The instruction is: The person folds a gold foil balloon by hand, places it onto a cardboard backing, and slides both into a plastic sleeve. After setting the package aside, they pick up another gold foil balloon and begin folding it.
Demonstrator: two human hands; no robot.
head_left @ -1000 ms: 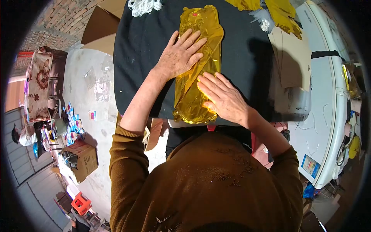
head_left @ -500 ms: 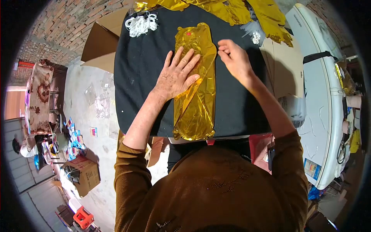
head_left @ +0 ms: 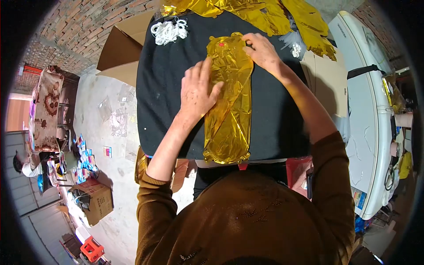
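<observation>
A flat, folded gold foil balloon (head_left: 227,92) lies lengthwise on the black cloth, with a small red spot near its far end and a diagonal fold across it. My left hand (head_left: 197,88) is at the balloon's left edge, palm down, its fingers stretched out and the thumb over the foil. At the far right corner, my right hand (head_left: 263,53) has its fingers bent around the balloon's edge. The exact grip of those fingertips is partly hidden.
A bundle of white string (head_left: 168,32) lies at the far left of the black-covered table (head_left: 276,119). More gold foil (head_left: 265,17) spreads along the back, beside white ties (head_left: 296,49). An open cardboard box (head_left: 121,53) stands left; a white appliance (head_left: 366,132) stands right.
My right hand has moved in to the balloon's far right corner. My left hand has lifted from the foil's middle toward its left edge. The view has shifted slightly.
</observation>
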